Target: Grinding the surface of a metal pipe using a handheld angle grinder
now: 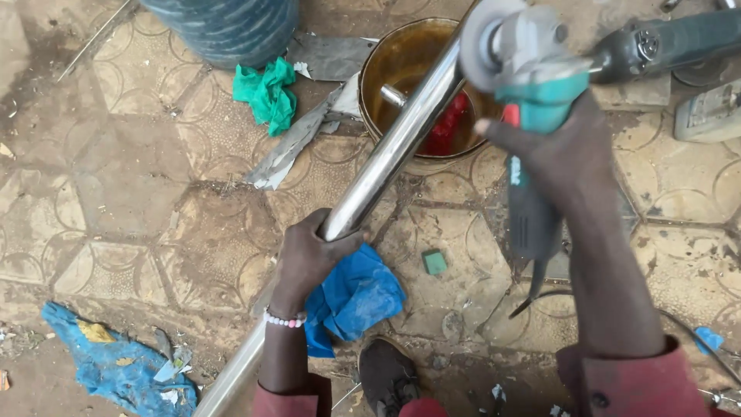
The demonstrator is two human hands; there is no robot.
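While left hand (309,259) grips steel pipe (394,143), right hand (563,154) holds grinder (525,69)

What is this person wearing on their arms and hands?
Both hands are bare, without gloves. The left hand has a bracelet of pale pink and white beads at the wrist. Both arms wear dark red sleeves pushed up the forearm; the right sleeve, behind the right hand, has a cuff with a dark button.
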